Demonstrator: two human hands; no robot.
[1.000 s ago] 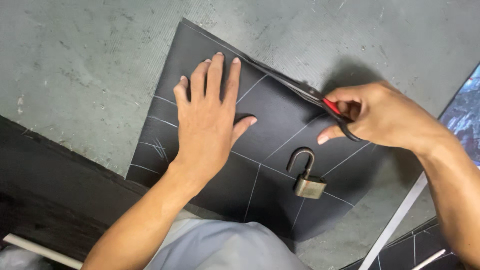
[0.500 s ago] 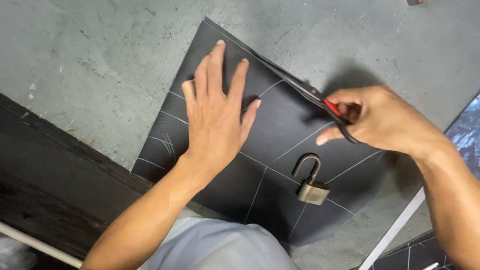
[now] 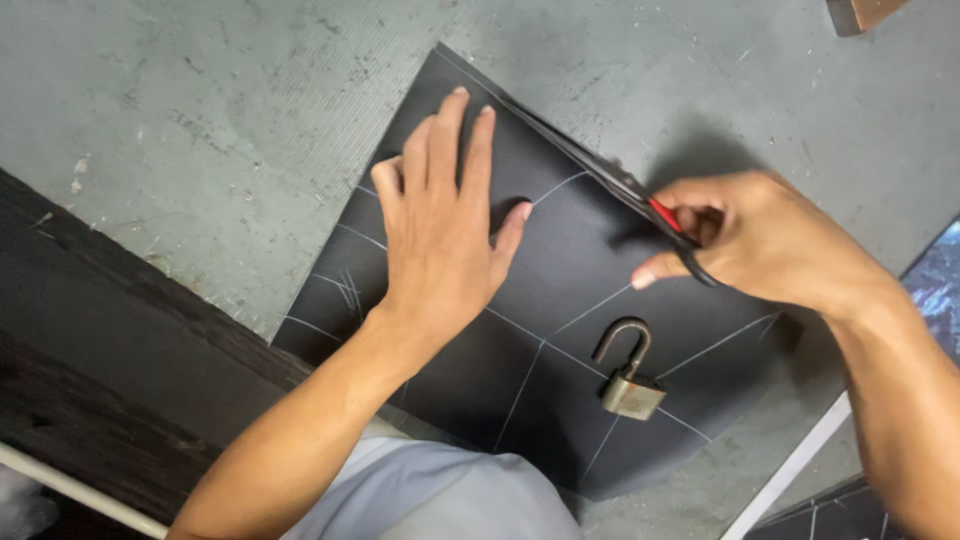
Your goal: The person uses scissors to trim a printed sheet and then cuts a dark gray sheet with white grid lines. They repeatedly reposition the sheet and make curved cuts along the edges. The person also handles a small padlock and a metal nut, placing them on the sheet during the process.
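Left hand (image 3: 440, 240) lies flat and open, fingers spread, pressing the black sheet (image 3: 560, 300) onto the grey floor (image 3: 200, 110). Right hand (image 3: 760, 240) grips the scissors (image 3: 640, 205), cutting along the sheet's far edge. If the left hand's pressure eases, the sheet could shift and the cut wander off the chalk line. Counted: one sheet, one pair of scissors, one open padlock (image 3: 630, 380) resting on the sheet

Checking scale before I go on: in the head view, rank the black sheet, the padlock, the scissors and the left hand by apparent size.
1. black sheet, by far the largest.
2. left hand, flat on it.
3. scissors and padlock: unsure, since the right hand hides the scissors' handles.
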